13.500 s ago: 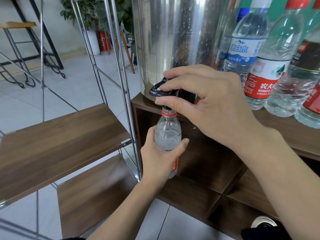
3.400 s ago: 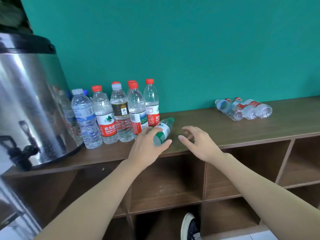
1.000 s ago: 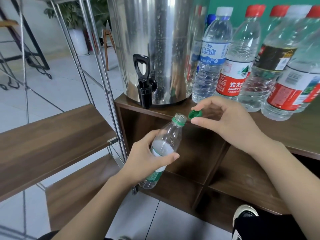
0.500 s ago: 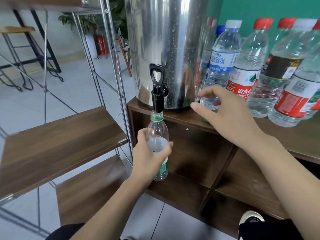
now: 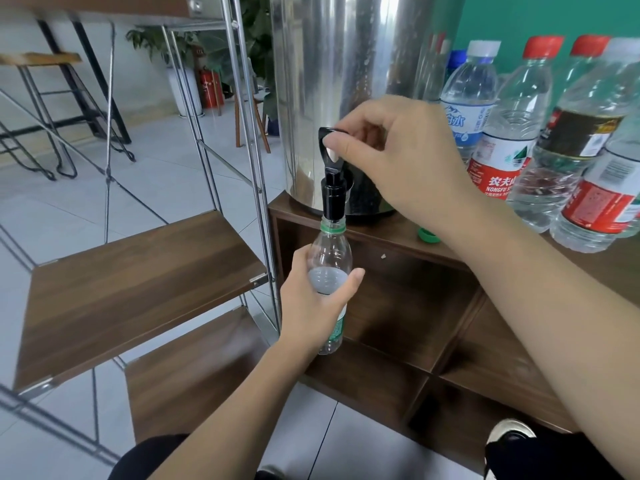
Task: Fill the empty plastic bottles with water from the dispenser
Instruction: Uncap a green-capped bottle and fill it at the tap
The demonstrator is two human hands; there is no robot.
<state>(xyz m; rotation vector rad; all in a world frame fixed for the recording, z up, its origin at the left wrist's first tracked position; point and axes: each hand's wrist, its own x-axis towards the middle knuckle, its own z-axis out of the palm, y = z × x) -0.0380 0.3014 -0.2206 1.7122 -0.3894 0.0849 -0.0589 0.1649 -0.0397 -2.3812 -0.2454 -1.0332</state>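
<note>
Fingers point(image 5: 332, 143) of the right hand point(image 5: 398, 157) now pinch the black tap lever point(image 5: 327, 147); left hand point(image 5: 311, 303) grips the clear green-ringed plastic bottle point(image 5: 329, 265) beneath the spout.
Its green cap point(image 5: 427, 235), released half a second ago, lies on the tabletop point(image 5: 588, 268) behind the right wrist, so filling can begin; any water flow is indiscernible, and the steel dispenser point(image 5: 346, 81) is cropped above.

The left hand point(image 5: 313, 306) hides the bottle's point(image 5: 330, 252) label; the dispenser's point(image 5: 346, 81) top is cut off.

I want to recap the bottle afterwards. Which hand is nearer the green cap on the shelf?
Right. The right hand pinches the tap lever just above the green cap; the left hand grips the bottle, lower left.
</note>
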